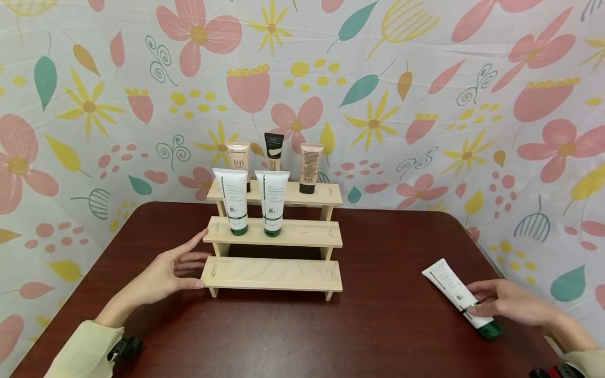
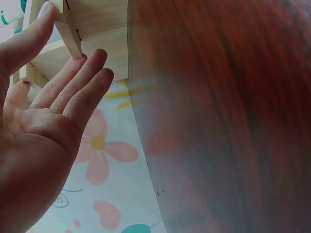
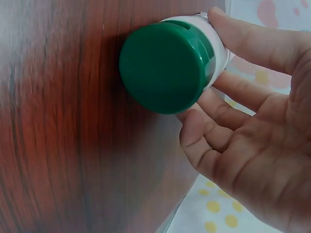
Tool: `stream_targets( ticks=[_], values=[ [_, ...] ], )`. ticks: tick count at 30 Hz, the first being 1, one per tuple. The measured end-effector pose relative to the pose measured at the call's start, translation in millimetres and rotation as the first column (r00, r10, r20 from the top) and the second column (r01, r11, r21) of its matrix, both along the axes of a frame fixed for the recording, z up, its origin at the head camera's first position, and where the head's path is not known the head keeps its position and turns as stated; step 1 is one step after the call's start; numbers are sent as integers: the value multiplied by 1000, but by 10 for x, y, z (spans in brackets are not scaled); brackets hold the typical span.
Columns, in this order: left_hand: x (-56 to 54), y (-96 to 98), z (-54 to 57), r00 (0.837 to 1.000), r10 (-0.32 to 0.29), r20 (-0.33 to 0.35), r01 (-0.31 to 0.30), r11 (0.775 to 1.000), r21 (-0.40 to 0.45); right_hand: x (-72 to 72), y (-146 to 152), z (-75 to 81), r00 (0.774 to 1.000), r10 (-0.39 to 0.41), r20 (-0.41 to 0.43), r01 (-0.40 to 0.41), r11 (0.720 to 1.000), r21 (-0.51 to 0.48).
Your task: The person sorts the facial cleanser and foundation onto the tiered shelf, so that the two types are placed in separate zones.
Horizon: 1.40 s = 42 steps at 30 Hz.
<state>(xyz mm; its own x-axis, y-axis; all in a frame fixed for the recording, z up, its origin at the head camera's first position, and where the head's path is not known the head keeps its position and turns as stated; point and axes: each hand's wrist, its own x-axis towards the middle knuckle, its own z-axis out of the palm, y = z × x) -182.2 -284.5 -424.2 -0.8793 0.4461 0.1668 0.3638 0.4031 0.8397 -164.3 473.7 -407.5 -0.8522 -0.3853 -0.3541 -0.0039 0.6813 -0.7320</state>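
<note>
My right hand pinches a white squeeze tube between thumb and fingers at the table's right side. The tube slants, its green cap toward me, close over the tabletop. At the left, my left hand touches the end of a three-step wooden stand, thumb by the lowest step and fingers stretched along the side. On the middle step two similar white tubes, one on the left and one on its right, stand upright on green caps.
The top step bears a beige BB tube, partly hidden, a black-topped tube and a beige tube with a black cap. The dark red-brown table meets a flower-printed cloth behind and at the sides.
</note>
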Motion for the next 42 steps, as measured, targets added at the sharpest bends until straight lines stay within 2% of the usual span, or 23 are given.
stream_targets(
  ticks=[5,16,22,28,36,42],
  values=[
    [6,1,1,1000,-16,-7,17,1000,14,12,-140,-2,1000,8,-7,-8,999,-43],
    [7,-6,16,1000,-12,-13,12,1000,7,88,-634,57,983,-79,-165,78,997,-10],
    [6,5,22,1000,-22,-17,22,1000,15,139,-912,109,959,-150,-240,142,989,-49],
    [8,3,20,1000,-22,-17,22,1000,18,141,-1184,216,931,-198,-308,173,979,-106],
    [12,0,25,1000,-19,-20,19,1000,8,140,-1550,351,882,-202,-425,140,975,-173],
    [4,12,13,1000,-15,-15,15,1000,-1,94,-1819,437,859,-212,-466,120,968,-220]
  ],
)
